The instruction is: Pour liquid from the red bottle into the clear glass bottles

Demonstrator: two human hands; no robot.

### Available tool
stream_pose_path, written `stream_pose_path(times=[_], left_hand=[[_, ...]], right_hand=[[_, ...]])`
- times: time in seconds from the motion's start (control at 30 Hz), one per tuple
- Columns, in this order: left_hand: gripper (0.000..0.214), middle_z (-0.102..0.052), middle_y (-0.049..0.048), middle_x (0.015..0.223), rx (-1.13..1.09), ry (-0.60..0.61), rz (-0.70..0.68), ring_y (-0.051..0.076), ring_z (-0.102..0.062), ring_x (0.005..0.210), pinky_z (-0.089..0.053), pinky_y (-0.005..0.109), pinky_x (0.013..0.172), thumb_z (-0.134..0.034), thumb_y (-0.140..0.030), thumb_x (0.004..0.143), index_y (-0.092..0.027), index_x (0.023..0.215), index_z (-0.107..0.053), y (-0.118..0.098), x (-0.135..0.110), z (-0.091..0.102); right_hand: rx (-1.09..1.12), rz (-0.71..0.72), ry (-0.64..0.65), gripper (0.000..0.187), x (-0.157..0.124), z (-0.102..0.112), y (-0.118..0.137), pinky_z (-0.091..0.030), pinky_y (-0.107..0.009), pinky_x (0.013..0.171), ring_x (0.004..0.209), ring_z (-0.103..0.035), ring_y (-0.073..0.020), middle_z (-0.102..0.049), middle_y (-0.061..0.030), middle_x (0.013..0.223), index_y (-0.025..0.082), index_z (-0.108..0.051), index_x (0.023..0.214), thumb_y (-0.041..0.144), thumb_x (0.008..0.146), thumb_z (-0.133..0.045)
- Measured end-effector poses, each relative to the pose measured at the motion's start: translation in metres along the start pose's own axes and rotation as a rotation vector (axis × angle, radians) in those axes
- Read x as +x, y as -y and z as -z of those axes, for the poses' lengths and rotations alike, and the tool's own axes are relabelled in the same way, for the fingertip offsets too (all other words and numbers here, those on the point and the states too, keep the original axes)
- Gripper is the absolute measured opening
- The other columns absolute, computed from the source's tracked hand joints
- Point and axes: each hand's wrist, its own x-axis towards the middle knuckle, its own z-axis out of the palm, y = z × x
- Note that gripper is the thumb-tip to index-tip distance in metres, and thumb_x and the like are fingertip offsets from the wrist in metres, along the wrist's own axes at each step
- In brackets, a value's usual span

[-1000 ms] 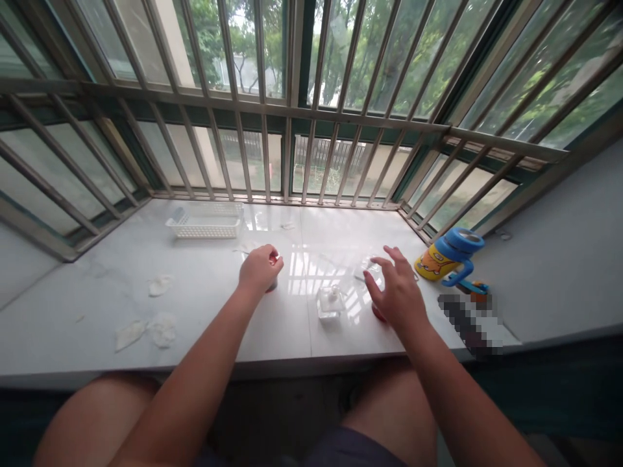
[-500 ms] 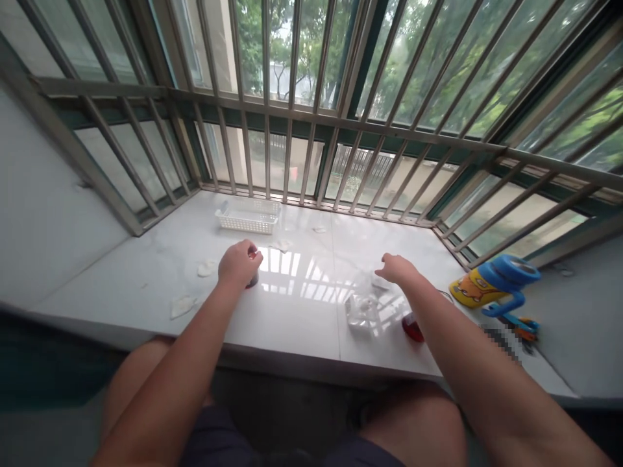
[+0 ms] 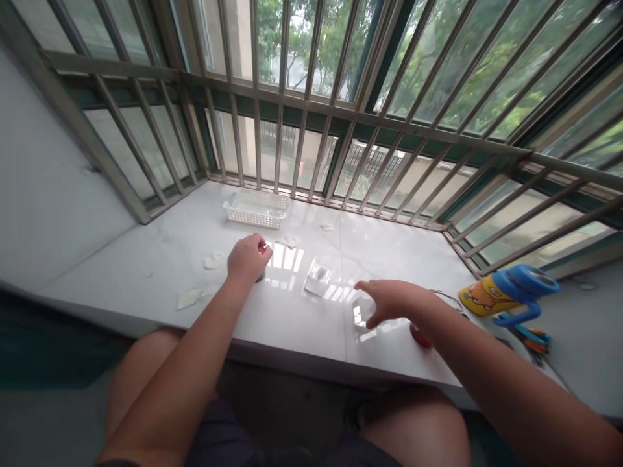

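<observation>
My left hand (image 3: 247,257) is closed around a small object (image 3: 263,250) with a red top. Its dark lower end shows below the fingers near the tabletop; the rest is hidden. To the right of it lies a flat clear plastic piece (image 3: 318,279) with a greyish spot inside. My right hand (image 3: 389,299) is open, thumb and fingers spread above a clear plastic container (image 3: 360,316) that it partly covers. Beside the right forearm stands a red object (image 3: 420,335), partly hidden by the arm.
A white perforated basket (image 3: 256,214) sits by the barred window. Crumpled white tissues (image 3: 189,298) are scattered on the left of the white tabletop (image 3: 292,327). A blue and yellow bottle (image 3: 509,290) lies tilted at the right, near blue and orange tools (image 3: 535,338).
My right hand has moved left and toward me, its fingers opening wide over the clear container. The flat clear piece now shows between my hands. My left hand keeps its hold.
</observation>
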Motion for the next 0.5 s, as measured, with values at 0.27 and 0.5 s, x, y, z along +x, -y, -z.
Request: stream_pose_path(times=[0.27,0.5], left_hand=[[0.005,-0.072,0.0041,0.087,0.011,-0.009,0.003,0.025,-0.064,0.087,-0.037,0.034,0.067,-0.066,-0.029,0.087,-0.026,0.086,-0.063,-0.001,-0.001,-0.001],[0.005,-0.073,0.0045,0.088,0.010,0.001,-0.004,0.025,-0.065,0.088,-0.039,0.035,0.069,-0.065,-0.029,0.088,-0.026,0.086,-0.063,-0.001,0.000,0.002]], right_hand=[[-0.086,-0.023,-0.052,0.083,0.014,-0.007,-0.018,-0.057,-0.038,0.081,0.107,-0.075,-0.0356,-0.077,-0.0108,0.122,0.027,-0.066,0.138,0.026,0.062,-0.098],[-0.156,-0.027,-0.376,0.072,0.021,-0.002,-0.029,-0.058,-0.039,0.093,0.124,-0.068,-0.0332,-0.060,-0.0157,0.150,0.027,-0.045,0.159,0.023,0.092,-0.073]])
